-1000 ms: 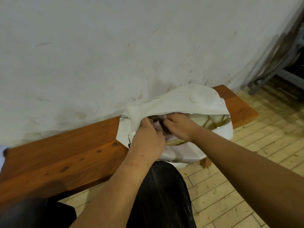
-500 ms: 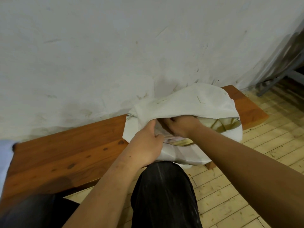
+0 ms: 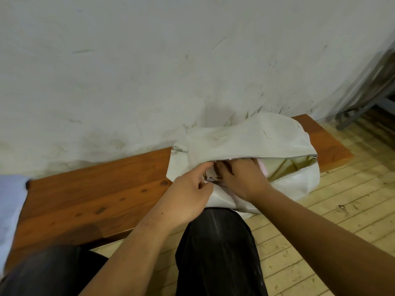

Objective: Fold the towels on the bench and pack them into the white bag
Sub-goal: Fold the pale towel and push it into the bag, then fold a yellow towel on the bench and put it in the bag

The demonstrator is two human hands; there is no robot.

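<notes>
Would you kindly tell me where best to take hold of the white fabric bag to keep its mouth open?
I would pinch the white fabric bag by its upper zip edge, right of the right hand, coming from the front with the thumb underneath; that edge sags over the opening and lies free there.

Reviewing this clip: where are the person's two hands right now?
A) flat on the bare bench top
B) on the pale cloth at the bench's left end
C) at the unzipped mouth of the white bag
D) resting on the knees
C: the left hand and right hand meet at the open zip of the white bag, over pinkish cloth inside it.
</notes>
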